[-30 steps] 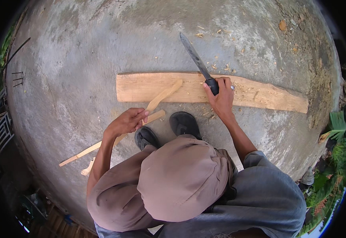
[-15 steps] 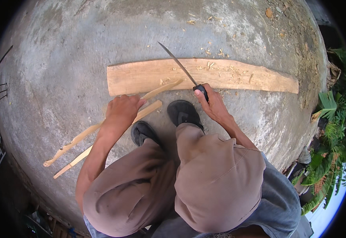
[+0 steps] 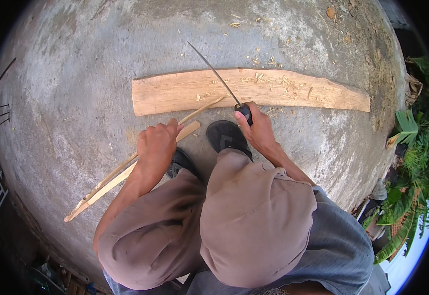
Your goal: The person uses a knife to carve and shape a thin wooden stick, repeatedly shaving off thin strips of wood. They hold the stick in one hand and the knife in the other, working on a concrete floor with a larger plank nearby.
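With left fingers [image 3: 162, 130] closed round stick [image 3: 199, 111], right fingers [image 3: 255, 113] round knife handle [image 3: 244, 112], brace stick tip inside board's [image 3: 170, 93] near edge; slice shallow, away from left fingers.

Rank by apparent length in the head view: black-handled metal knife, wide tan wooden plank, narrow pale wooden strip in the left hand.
1. Wide tan wooden plank
2. Narrow pale wooden strip, partly covered by the left hand
3. Black-handled metal knife

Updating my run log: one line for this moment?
left hand: holds slender pale wooden stick; right hand: holds black-handled metal knife; long tan wooden plank: bears pale shavings
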`<move>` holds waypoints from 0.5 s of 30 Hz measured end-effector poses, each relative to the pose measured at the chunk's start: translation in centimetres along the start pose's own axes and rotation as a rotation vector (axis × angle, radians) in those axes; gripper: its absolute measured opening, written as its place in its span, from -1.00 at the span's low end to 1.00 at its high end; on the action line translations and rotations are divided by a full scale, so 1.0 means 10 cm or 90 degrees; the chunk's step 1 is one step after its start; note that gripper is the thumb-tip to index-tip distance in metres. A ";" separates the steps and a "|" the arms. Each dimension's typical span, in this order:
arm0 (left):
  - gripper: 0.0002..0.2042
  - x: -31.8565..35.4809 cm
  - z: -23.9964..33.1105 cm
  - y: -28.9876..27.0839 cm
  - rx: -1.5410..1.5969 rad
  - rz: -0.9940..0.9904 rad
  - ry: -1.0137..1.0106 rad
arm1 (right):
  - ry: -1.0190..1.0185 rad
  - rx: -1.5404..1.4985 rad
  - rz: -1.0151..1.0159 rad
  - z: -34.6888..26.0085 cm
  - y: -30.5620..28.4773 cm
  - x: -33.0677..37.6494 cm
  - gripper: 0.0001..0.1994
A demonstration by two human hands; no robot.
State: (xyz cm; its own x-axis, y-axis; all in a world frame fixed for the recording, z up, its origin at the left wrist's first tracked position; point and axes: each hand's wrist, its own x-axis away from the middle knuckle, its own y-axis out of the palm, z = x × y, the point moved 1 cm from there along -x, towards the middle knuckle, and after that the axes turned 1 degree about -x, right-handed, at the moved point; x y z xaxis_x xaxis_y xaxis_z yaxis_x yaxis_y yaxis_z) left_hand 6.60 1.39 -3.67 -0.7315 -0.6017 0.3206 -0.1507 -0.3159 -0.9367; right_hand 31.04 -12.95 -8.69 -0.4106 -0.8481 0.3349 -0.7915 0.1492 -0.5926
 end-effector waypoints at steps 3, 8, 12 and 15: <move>-0.66 0.00 0.02 0.04 -0.008 -0.010 -0.005 | 0.012 0.120 -0.046 0.24 0.09 -0.05 -0.57; -0.66 0.02 0.06 0.05 0.016 -0.023 -0.019 | 0.009 -0.005 -0.023 0.22 0.04 0.05 -0.55; -0.67 0.01 0.09 0.05 0.023 -0.021 -0.028 | -0.033 -0.038 0.040 0.09 0.00 0.06 -0.54; -0.70 0.01 0.11 0.05 -0.007 -0.012 -0.008 | 0.018 0.092 -0.025 0.31 0.12 -0.01 -0.57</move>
State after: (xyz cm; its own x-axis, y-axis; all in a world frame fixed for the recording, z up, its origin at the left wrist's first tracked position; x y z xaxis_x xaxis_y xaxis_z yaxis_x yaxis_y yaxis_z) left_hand 7.17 0.40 -3.97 -0.7197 -0.6055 0.3397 -0.1714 -0.3191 -0.9321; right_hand 31.57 -14.20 -11.66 -0.3943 -0.8369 0.3796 -0.7345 0.0388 -0.6775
